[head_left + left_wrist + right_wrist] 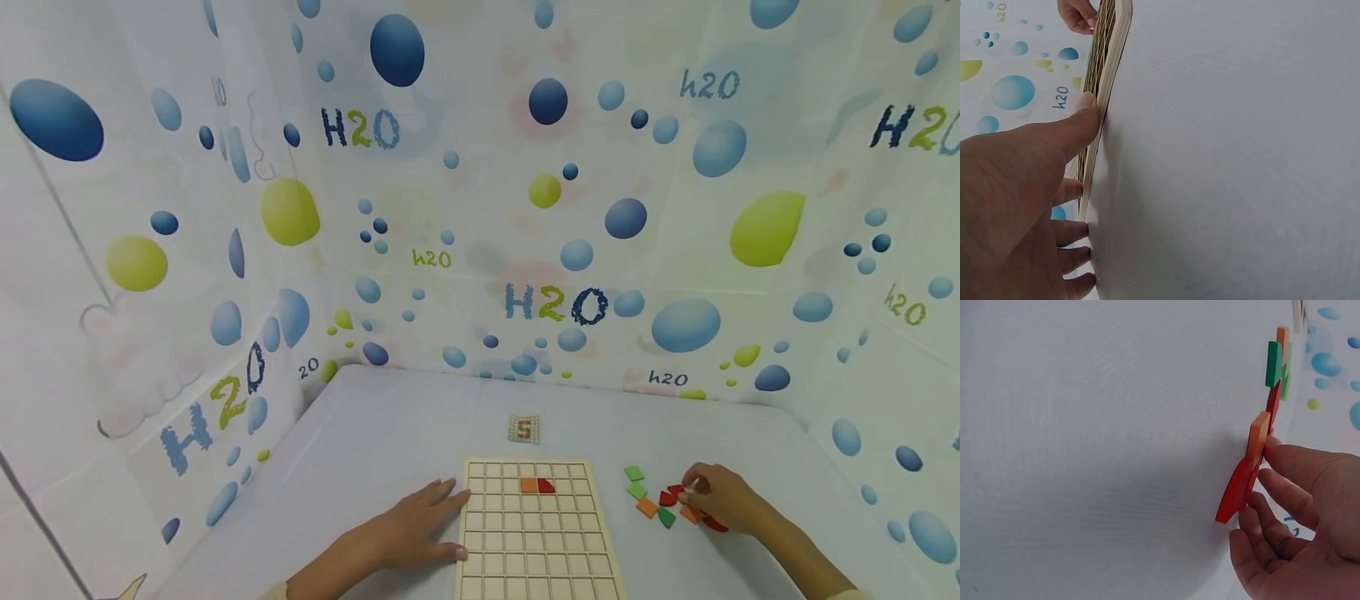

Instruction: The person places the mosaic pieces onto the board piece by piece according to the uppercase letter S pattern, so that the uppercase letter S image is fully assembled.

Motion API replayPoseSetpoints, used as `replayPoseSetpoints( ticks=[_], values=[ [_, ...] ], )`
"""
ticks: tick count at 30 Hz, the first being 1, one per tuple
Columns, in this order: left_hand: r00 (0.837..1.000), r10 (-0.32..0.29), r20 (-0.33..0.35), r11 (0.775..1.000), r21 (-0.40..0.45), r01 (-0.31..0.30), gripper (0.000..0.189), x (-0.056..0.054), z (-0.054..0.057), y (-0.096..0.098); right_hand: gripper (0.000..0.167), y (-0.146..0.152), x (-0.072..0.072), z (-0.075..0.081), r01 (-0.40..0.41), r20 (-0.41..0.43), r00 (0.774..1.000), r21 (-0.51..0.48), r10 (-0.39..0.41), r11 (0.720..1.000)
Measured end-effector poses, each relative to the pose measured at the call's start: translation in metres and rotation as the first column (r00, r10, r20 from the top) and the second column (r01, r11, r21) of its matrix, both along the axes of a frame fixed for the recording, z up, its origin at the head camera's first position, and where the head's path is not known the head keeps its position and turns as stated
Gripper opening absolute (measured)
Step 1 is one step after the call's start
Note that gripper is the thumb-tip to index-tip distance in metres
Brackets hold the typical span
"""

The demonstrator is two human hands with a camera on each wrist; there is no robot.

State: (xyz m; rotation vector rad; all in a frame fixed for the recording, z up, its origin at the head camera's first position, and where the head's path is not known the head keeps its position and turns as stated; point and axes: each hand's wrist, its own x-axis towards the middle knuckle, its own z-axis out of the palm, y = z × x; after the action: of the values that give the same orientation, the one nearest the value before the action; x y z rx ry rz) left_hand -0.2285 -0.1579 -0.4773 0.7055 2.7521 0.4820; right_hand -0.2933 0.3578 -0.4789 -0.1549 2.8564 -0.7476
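Note:
My left hand lies spread at the left edge of a pale wooden grid board. Its thumb and fingertips touch that edge; the left wrist view shows the thumb on the rim. On the board an orange square tile sits beside a red round-cornered tile. My right hand is bent over loose tiles, its thumb and index fingertips right at a red tile. In the right wrist view, an orange tile and a red tile stand beside the fingers; I cannot tell whether one is pinched.
Light green tiles, an orange tile and a dark green tile lie right of the board. A small card with an S-like figure lies beyond it. Printed curtains surround the white table.

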Motion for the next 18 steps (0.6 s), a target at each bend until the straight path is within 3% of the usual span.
replayPoseSetpoints(
  ticks=[18],
  values=[
    [1.000,-0.007,-0.006,1.000,0.010,0.007,0.087,0.000,-0.002,-0.002,0.018,-0.013,-0.006,-0.001,-0.043,-0.004,0.999,0.002,0.043,0.999]
  ],
)
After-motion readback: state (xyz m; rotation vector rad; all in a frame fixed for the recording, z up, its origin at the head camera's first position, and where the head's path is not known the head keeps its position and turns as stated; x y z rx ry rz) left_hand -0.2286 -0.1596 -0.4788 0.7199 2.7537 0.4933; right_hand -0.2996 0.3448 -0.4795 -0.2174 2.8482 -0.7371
